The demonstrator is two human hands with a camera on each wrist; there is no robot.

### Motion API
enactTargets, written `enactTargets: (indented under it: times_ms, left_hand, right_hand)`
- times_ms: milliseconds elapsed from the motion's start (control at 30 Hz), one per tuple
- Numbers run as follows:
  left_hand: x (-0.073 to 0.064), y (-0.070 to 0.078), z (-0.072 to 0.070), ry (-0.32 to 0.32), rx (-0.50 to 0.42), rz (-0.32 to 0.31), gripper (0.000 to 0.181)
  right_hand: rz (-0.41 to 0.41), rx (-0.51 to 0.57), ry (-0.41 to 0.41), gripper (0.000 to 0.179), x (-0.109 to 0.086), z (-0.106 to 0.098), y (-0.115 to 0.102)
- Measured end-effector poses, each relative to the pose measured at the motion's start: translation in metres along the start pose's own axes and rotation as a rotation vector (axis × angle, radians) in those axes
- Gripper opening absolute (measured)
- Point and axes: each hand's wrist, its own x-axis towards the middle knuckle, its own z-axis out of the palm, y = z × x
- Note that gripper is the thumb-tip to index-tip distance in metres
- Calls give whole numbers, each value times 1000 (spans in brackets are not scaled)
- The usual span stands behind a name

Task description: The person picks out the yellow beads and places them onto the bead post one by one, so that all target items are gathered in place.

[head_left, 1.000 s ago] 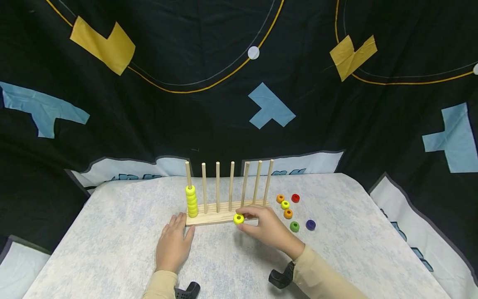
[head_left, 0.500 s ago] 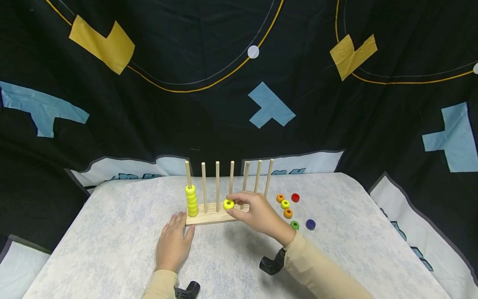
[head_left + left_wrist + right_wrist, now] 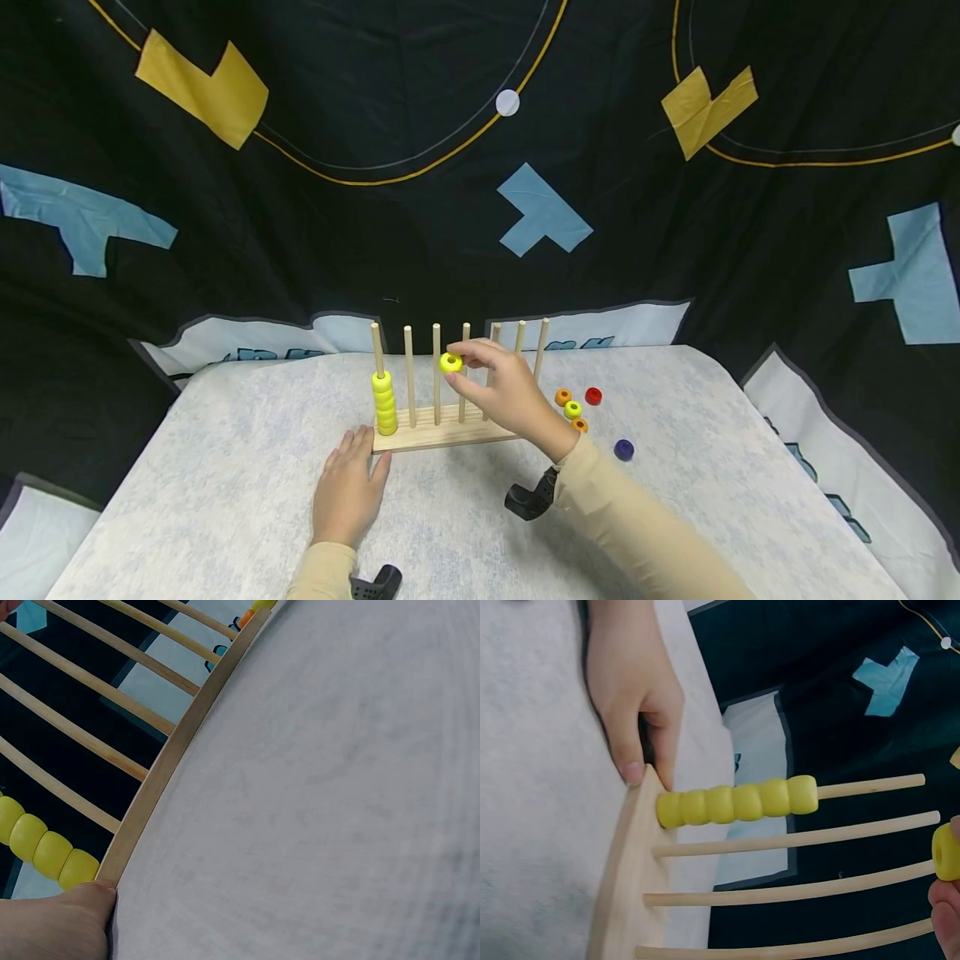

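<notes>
A wooden peg rack (image 3: 427, 437) stands on the table, its upright pegs in a row along a flat base. Several yellow beads (image 3: 731, 804) are stacked on the leftmost peg. My left hand (image 3: 348, 492) rests at the base's left end, fingers straight against the end and thumb at the front corner. Raised before the middle pegs, my right hand (image 3: 510, 392) pinches a yellow bead (image 3: 451, 363) between thumb and fingers. The bead's hole shows on top, and it is just left of the fourth peg, near the upper part of the third. The remaining pegs bear no beads.
Right of the rack lie loose beads: a red bead (image 3: 593, 396), an orange bead (image 3: 563, 397), a yellow bead (image 3: 573, 410), another orange one partly covered by my right arm, and a purple bead (image 3: 624, 450). A black curtain (image 3: 420, 267) hangs behind the table.
My right hand has lifted the yellow bead up and to the left, from the base's front edge to near the peg tops. The green bead is now hidden behind my arm. My left hand stays put.
</notes>
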Motion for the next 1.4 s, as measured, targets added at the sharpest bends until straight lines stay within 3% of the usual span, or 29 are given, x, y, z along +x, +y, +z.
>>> enactTargets:
  times_ms: [433,900,1400]
  left_hand:
    - [0,0,-1,-10,-5,3,63]
    - [0,-1,-1,-28,-5,-5,64]
    - [-1,0,-1,-16,3,-1,63]
  right_hand:
    - [-9,20,52,39,24,-4,-12]
    - [35,-3,82,38,50,-2,-16]
    - [54,3,6,41,71,14,-24]
